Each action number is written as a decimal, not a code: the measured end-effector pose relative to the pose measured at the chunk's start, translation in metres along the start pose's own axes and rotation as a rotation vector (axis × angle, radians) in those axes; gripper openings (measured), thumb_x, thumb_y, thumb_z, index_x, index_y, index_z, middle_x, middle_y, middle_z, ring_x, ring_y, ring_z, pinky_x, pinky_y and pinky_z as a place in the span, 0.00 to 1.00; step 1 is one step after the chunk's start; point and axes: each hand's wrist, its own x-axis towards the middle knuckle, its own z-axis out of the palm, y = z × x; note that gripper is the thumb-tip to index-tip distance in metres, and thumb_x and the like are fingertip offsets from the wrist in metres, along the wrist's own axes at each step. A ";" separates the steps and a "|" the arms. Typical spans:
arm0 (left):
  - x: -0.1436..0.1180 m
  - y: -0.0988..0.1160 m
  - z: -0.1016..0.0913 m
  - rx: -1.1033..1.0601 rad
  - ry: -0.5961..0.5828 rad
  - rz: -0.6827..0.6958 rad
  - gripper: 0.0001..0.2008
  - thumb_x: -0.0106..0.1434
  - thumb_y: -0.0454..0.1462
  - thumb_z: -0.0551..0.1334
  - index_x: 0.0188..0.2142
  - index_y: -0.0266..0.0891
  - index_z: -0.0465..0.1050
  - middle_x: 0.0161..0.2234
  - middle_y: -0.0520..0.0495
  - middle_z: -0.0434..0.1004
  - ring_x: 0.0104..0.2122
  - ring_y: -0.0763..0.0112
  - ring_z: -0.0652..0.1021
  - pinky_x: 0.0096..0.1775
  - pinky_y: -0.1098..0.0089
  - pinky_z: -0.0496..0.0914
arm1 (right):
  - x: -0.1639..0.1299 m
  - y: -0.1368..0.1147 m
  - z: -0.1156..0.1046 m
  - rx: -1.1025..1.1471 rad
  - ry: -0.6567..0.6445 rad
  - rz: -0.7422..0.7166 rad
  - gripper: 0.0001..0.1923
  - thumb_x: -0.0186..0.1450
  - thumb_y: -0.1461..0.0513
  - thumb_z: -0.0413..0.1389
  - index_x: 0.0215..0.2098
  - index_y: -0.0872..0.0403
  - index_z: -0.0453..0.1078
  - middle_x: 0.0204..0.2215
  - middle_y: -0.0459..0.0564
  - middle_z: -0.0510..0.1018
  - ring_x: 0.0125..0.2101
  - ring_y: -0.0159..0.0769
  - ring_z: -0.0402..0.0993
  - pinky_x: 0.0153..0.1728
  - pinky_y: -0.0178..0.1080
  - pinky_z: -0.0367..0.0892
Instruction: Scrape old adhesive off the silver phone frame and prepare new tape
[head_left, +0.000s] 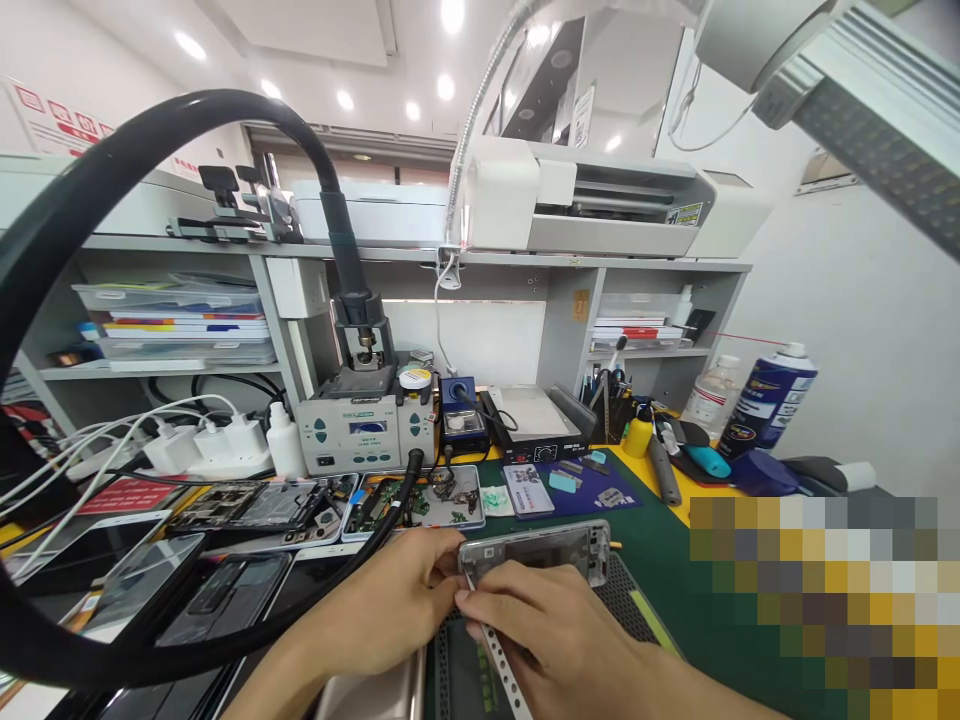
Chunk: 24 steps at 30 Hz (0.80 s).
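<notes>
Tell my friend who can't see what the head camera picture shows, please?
Two bare hands, left hand and right hand, hold an opened phone frame over a green mat. Behind sit a soldering station, phone parts and a blue spray can.

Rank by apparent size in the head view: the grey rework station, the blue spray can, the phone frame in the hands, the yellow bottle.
1. grey rework station
2. phone frame, though nearness to the camera inflates it
3. blue spray can
4. yellow bottle

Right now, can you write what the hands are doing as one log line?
left hand: steadies phone frame | right hand: grips thin metal tool at frame's edge | nearby: rework station, green mat
</notes>
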 end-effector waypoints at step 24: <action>0.000 -0.004 0.001 0.074 0.076 -0.064 0.06 0.64 0.38 0.59 0.33 0.39 0.72 0.30 0.51 0.75 0.34 0.63 0.75 0.38 0.67 0.70 | -0.002 -0.003 -0.015 -0.127 0.133 -0.117 0.11 0.72 0.70 0.50 0.50 0.60 0.71 0.32 0.54 0.82 0.32 0.39 0.80 0.34 0.38 0.75</action>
